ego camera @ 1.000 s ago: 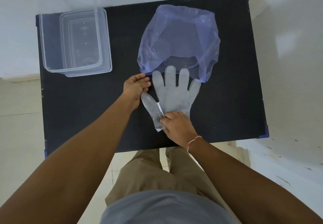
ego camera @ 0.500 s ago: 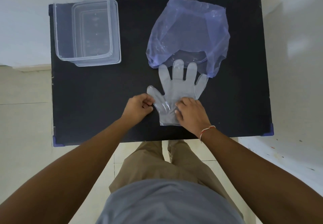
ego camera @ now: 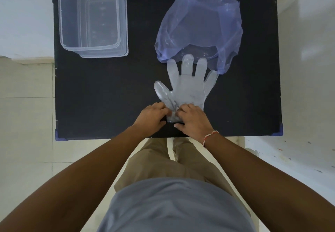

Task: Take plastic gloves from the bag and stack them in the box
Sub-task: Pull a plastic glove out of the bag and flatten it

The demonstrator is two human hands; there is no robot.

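**Both hands brought together at the cuff of the glove**

Compared with half a second ago, the left hand [ego camera: 151, 116] has been moved in from beside the glove's thumb to the cuff, and the right hand [ego camera: 193, 120] has been drawn back from the palm area to the same cuff edge; the two hands, then apart, are now almost touching. A second ago the left hand was up at the bag's mouth, at about 11 o'clock from the glove's thumb.

The clear plastic glove [ego camera: 188, 86] is laid flat on the black desk [ego camera: 101, 90], fingers pointing to 12 o'clock and thumb out toward 9 o'clock. Its fingertips are overlapped by the open mouth of the blue-violet plastic bag [ego camera: 199, 27], which lies at 12 o'clock from the glove.

The left hand is curled, its fingertips pressed on the left side of the cuff, where the film is seen to be wrinkled. The right hand is also curled, fingers bent down onto the right side of the cuff, with a thread band [ego camera: 210, 136] worn at its wrist. Whether the film is pinched or only pressed flat cannot be told.

The clear box [ego camera: 93, 23] is stood at 10 o'clock on the desk, well apart from the glove
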